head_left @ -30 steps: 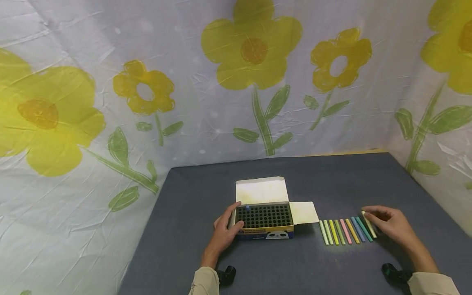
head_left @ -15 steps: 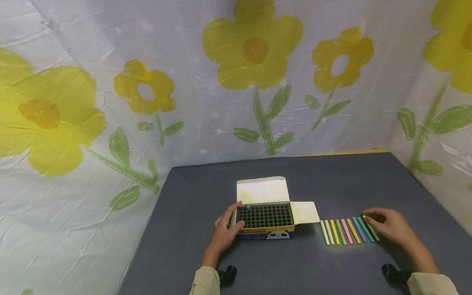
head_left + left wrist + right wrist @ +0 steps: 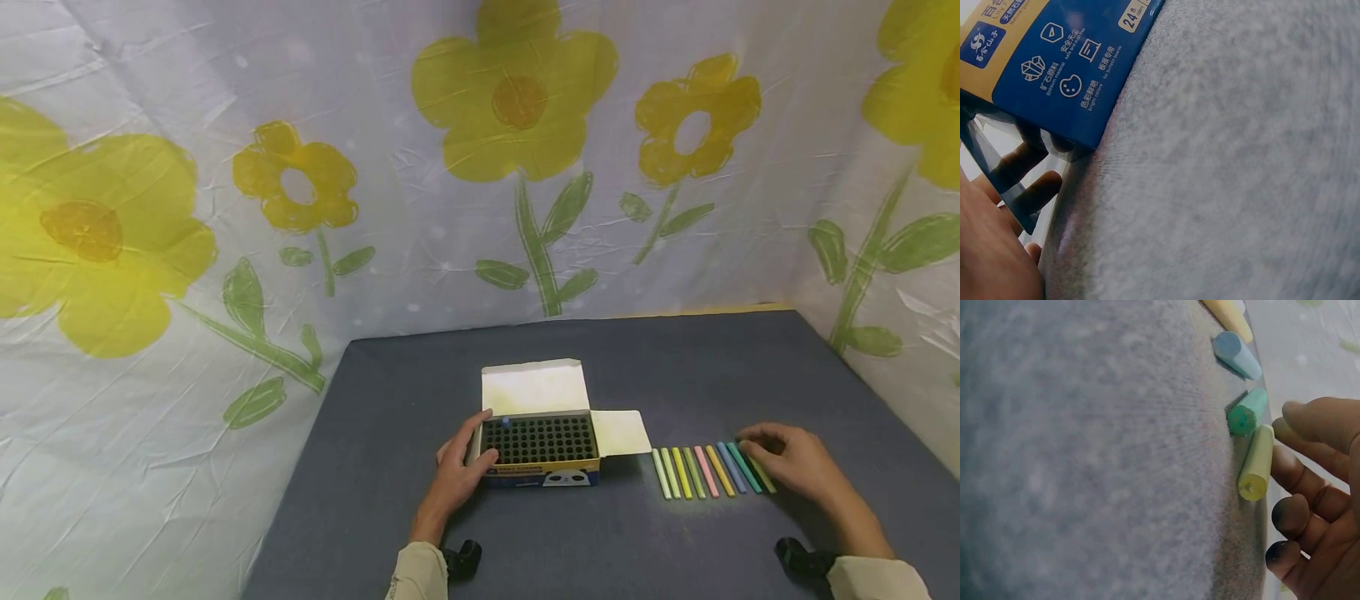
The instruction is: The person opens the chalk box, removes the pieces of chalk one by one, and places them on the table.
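Observation:
My left hand [image 3: 457,471] grips the left end of an open chalk box [image 3: 540,471], thumb at the front and a finger at the back corner. In the left wrist view, fingers show behind a flap of the blue-and-yellow box [image 3: 1054,69]. A blue chalk stick [image 3: 506,422] stands in the holed black insert [image 3: 543,440]. My right hand [image 3: 795,458] pinches the far end of a yellow-green chalk stick [image 3: 763,477], low at the table. The right wrist view has that stick [image 3: 1256,462] beside a teal chalk stick [image 3: 1247,412].
Several coloured chalk sticks [image 3: 697,472] lie in a row on the dark table [image 3: 585,542], right of the box. The box's white lid [image 3: 534,387] is folded back, and a side flap [image 3: 621,432] sticks out right. A flower-print cloth [image 3: 420,250] hangs behind.
The right hand's chalk stick has come down beside the teal one, its near end shifting slightly right and toward me. My left hand stays on the box.

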`<state>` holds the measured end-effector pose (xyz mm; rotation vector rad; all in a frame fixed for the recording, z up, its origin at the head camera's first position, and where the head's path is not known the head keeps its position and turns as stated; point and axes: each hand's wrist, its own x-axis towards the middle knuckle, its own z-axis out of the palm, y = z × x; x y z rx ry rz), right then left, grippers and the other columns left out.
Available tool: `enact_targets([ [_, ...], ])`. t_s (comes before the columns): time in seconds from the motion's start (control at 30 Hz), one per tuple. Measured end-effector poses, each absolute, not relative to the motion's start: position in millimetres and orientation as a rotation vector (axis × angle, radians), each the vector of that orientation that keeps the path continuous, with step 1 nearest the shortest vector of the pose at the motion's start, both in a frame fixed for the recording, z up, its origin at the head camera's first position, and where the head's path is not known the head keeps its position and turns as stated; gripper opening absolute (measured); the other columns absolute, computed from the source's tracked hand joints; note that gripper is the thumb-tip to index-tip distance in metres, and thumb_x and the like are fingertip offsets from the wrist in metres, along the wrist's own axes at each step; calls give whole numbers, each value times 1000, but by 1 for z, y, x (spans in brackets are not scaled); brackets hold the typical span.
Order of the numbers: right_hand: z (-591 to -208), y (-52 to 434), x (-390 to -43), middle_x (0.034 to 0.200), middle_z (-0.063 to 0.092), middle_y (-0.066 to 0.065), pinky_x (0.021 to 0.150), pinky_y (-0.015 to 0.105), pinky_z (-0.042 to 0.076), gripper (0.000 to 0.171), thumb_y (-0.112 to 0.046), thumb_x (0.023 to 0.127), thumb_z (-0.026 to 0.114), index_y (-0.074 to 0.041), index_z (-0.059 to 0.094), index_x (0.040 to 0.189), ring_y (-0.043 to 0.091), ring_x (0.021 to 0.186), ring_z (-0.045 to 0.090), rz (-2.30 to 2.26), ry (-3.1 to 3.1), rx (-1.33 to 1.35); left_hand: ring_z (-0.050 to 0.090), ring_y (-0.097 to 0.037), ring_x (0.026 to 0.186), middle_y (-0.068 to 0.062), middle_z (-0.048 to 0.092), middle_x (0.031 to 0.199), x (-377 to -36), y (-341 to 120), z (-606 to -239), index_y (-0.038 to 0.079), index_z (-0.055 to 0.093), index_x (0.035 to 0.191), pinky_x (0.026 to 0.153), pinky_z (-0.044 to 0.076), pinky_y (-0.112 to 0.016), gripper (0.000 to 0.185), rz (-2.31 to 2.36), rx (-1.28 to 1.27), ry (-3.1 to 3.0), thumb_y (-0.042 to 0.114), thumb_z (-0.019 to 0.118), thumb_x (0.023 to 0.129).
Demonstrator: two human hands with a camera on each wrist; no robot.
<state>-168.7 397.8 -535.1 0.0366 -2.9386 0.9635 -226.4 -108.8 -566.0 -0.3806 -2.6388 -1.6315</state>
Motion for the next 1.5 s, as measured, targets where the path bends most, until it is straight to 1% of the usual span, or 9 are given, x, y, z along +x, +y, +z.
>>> enact_targets([
  [0.2, -532, 395, -170, 103, 76, 13, 61, 28, 49, 33, -33, 102, 62, -5, 73, 114, -3, 74, 61, 1001, -2893, -12, 23, -44, 146, 1, 45, 158, -226, -108, -564, 48, 45, 148, 105, 30, -72, 59, -1623, -375, -2638, 33, 66, 95],
  [0.43, -524, 376, -173, 90, 74, 8, 54, 28, 42, 27, -27, 100, 66, -6, 72, 116, 6, 63, 57, 1059, -2765, 38, 21, -44, 147, 0, 45, 158, -227, -109, -565, 50, 45, 148, 105, 29, -73, 59, -1622, -368, -2650, 34, 66, 95],
  [0.57, -521, 364, -176, 87, 71, 10, 52, 27, 39, 22, -20, 99, 67, -6, 72, 116, 8, 59, 52, 1104, -2645, 118, 21, -44, 148, 1, 45, 159, -226, -109, -567, 48, 45, 149, 106, 27, -74, 59, -1616, -371, -2650, 35, 65, 95],
  [0.67, -519, 355, -180, 90, 71, 8, 53, 27, 41, 22, -16, 99, 68, -5, 71, 116, 9, 60, 53, 1140, -2568, 168, 21, -44, 148, 1, 44, 159, -225, -108, -567, 47, 45, 150, 106, 26, -74, 59, -1615, -373, -2648, 35, 65, 96],
  [0.77, -517, 347, -185, 95, 71, -2, 57, 26, 45, 24, -16, 99, 67, -4, 70, 120, 11, 67, 59, 1202, -2524, 183, 19, -44, 148, 1, 44, 160, -224, -108, -567, 48, 44, 149, 106, 26, -74, 59, -1623, -361, -2652, 35, 65, 96],
  [0.87, -515, 337, -189, 96, 70, -5, 61, 25, 47, 26, -15, 99, 67, -3, 69, 122, 13, 73, 63, 1271, -2482, 200, 18, -44, 147, 0, 44, 160, -224, -108, -566, 47, 45, 149, 105, 26, -75, 58, -1632, -353, -2651, 35, 64, 96],
  [1.13, -514, 300, -197, 89, 65, 6, 59, 26, 43, 25, -4, 96, 69, -2, 70, 121, 15, 65, 55, 1388, -2366, 301, 24, -45, 147, -1, 44, 159, -224, -108, -562, 48, 45, 149, 102, 32, -73, 58, -1625, -363, -2646, 35, 64, 96],
  [1.3, -511, 277, -199, 92, 65, 8, 61, 25, 46, 26, -5, 96, 68, -4, 70, 122, 16, 67, 57, 1469, -2346, 378, 24, -45, 147, -1, 43, 160, -225, -109, -564, 45, 45, 150, 103, 30, -73, 58, -1622, -388, -2642, 34, 63, 96],
  [1.5, -510, 253, -205, 90, 67, 8, 56, 27, 45, 21, -10, 97, 69, -8, 72, 118, 11, 61, 53, 1486, -2378, 398, 20, -44, 147, 1, 43, 160, -225, -108, -565, 49, 45, 148, 104, 29, -73, 58, -1631, -356, -2653, 34, 64, 96],
])
